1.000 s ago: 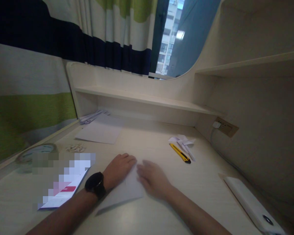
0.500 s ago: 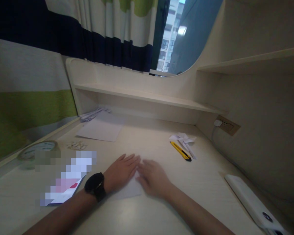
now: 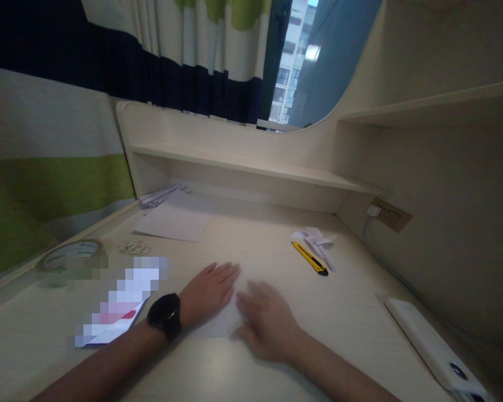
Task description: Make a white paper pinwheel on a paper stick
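Pressing flat, both open: left hand [image 3: 208, 290] and right hand [image 3: 267, 324] on a pale, thin, folded paper sheet [image 3: 223, 324], grip released, bench [image 3: 352, 312] beneath.

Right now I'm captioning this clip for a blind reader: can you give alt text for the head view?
Two bare hands, the left hand with a black wristwatch and the right hand, lie flat on a white sheet of paper on a pale desk. A yellow utility knife lies beyond beside folded paper scraps.
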Action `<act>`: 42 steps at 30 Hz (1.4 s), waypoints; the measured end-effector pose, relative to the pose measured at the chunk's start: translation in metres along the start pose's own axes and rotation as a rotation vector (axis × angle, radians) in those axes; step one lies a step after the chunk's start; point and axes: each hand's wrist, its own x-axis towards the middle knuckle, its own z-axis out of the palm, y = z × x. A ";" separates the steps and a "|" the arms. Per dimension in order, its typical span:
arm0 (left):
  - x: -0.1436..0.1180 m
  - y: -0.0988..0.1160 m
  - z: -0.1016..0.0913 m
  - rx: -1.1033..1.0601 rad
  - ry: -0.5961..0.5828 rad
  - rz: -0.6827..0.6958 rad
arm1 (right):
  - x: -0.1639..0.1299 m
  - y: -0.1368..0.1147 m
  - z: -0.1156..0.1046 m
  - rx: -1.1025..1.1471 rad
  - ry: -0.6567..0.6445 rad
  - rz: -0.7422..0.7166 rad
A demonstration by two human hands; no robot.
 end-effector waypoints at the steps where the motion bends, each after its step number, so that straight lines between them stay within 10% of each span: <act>1: 0.000 0.000 -0.001 -0.001 -0.006 -0.001 | -0.002 -0.001 -0.001 0.011 0.000 -0.006; 25: 0.008 0.011 -0.025 0.063 0.063 0.031 | -0.024 -0.022 -0.021 0.109 -0.023 -0.224; 32: -0.030 0.052 -0.033 0.088 -0.071 -0.048 | -0.022 -0.026 -0.016 0.172 0.024 -0.174; 42: -0.075 0.096 -0.034 -0.043 0.114 -0.055 | -0.023 -0.024 -0.014 0.182 0.114 -0.011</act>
